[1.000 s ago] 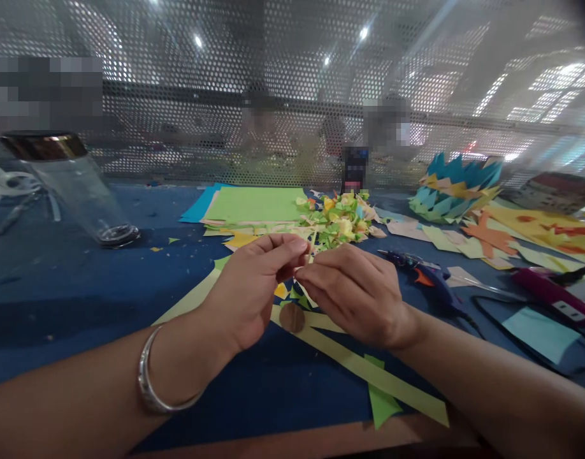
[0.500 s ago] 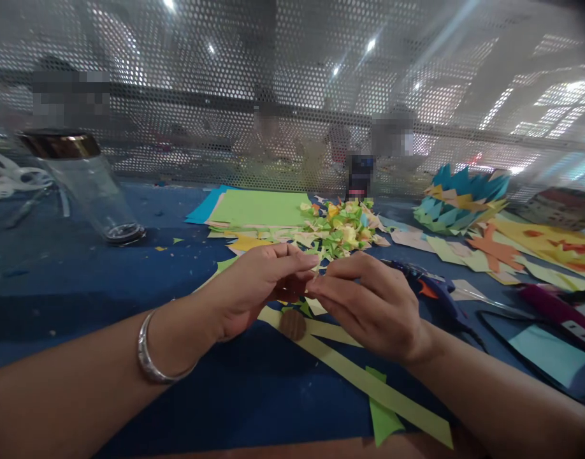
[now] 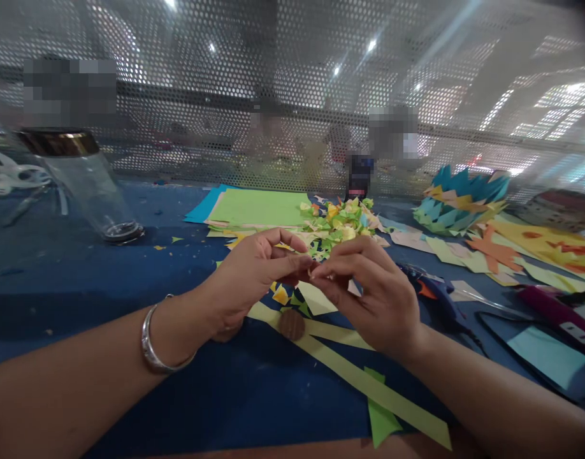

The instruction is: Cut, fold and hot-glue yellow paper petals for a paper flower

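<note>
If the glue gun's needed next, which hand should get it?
Probably the right hand: the glue gun lies partly behind it, on its own side. The left hand would have to reach past it. I can't tell whether the right hand holds something tiny.

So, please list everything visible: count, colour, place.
Perforated metal screen: one, grey, back
Tabletop: one, blue, beneath
Transparent bottle: one, brown lid, left
Scissors handles: count unclear, white, left
Paper stack: one, green on top, centre
Paper-piece heap: one, green and yellow, centre
Blurred upright object: one, dark, behind heap
Spiky paper ring: one, multicoloured, back right
Glue gun: one, dark blue, right
Power strip: one, magenta, far right
Round disc: one, brown, front centre
Loose paper strips and scraps: many, mixed colours, around
Metal bracelet: one, silver, left wrist
Left hand, right hand: one each, bare, centre
</note>
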Action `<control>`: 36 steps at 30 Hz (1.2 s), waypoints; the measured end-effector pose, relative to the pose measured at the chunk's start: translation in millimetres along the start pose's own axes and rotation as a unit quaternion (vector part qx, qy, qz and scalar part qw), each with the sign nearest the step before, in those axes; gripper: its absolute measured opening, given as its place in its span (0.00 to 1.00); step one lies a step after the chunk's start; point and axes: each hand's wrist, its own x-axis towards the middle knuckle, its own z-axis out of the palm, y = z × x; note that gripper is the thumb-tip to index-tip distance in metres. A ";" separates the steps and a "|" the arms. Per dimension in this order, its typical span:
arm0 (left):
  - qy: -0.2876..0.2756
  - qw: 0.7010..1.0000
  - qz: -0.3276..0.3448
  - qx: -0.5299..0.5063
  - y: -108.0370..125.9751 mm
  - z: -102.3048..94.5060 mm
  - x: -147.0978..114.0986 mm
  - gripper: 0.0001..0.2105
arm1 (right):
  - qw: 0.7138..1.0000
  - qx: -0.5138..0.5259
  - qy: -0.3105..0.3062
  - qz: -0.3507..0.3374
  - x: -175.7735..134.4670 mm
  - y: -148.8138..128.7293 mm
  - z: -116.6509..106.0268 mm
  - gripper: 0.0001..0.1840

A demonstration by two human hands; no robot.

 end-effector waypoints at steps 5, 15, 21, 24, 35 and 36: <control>-0.032 0.997 0.026 0.072 0.0 -2.9 3.6 0.12 | 0.985 0.090 -0.009 0.147 2.5 4.6 0.2 0.00; -0.076 0.992 0.043 0.095 -0.2 -2.5 -0.9 0.11 | 0.886 0.298 -0.071 0.348 3.9 11.8 3.1 0.13; -0.096 0.992 0.025 0.077 -0.4 0.0 0.1 0.10 | 0.866 0.332 -0.054 0.369 4.4 13.4 3.7 0.13; -0.096 0.992 0.018 0.078 0.3 1.4 0.3 0.11 | 0.858 0.343 -0.046 0.380 4.8 13.5 3.9 0.13; -0.021 0.967 0.077 0.242 -0.9 5.5 -8.5 0.15 | 0.855 0.365 -0.025 0.367 4.6 12.9 4.5 0.12; -0.015 0.962 0.081 0.261 -0.2 6.7 -9.9 0.15 | 0.857 0.362 -0.025 0.365 4.8 12.6 4.3 0.12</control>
